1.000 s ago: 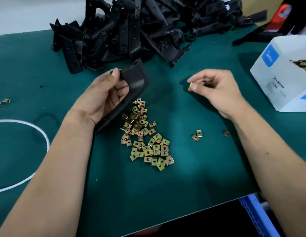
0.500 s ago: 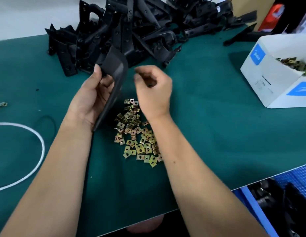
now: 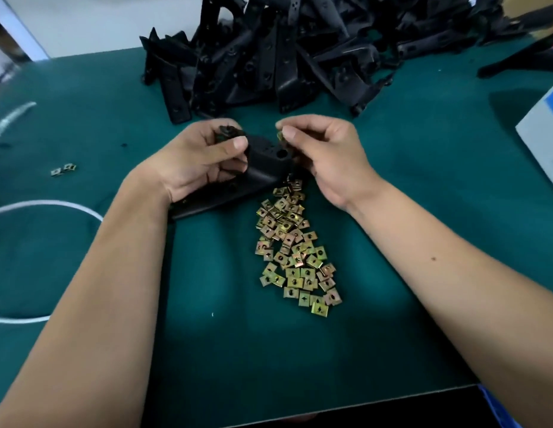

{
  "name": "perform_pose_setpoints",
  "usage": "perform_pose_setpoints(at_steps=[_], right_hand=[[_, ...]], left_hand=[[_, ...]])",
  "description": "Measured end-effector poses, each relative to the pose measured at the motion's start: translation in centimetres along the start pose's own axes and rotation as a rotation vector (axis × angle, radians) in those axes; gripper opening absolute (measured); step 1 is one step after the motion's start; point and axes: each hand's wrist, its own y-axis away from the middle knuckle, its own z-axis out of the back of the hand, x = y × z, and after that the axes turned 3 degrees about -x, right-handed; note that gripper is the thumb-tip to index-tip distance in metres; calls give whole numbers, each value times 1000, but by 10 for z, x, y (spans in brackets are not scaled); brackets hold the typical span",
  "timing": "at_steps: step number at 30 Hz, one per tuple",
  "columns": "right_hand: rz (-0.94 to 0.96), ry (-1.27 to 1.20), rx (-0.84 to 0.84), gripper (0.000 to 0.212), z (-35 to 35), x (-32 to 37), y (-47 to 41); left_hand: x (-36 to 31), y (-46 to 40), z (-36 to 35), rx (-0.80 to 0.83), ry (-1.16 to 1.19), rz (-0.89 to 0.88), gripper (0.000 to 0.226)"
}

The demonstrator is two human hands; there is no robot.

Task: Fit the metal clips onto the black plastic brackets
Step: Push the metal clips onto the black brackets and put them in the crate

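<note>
1. Green matting covers the worktop (image 3: 423,211), seen from above through a head-worn camera, with both bare forearms reaching in from the bottom edge.
2. The left hand (image 3: 195,159) has its grip closed around a black plastic bracket (image 3: 263,168), thumb on top and fingers curled underneath. The bracket's long end slants down to the left and rests on the worktop.
3. The right hand (image 3: 324,149) pinches a small brass-coloured metal clip (image 3: 280,136) between thumb and forefinger, right at the upper corner of the bracket, beside a round hole in it. Whether the clip is seated on the bracket cannot be told.
4. A loose pile of metal clips (image 3: 295,248) lies on the worktop just below the bracket, between the two forearms.
5. A large heap of black brackets (image 3: 300,50) sits at the far side of the worktop.
6. Two stray clips (image 3: 63,169) lie far left, near a white cord (image 3: 53,205). A white box (image 3: 544,137) shows at the right edge.
</note>
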Motion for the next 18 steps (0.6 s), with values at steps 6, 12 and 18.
perform_pose_setpoints(at_steps=[6,12,18], right_hand=[[5,47,-6,20,1,-3,-1],[46,84,-27,22,-2,-5,1],[64,107,-10,19,-4,-5,1]], left_hand=[[-17,-13,26,-307,-303,-217,19],[11,-17,-5,-586,-647,-433,24],[21,-18,-35,-658,-658,-652,33]])
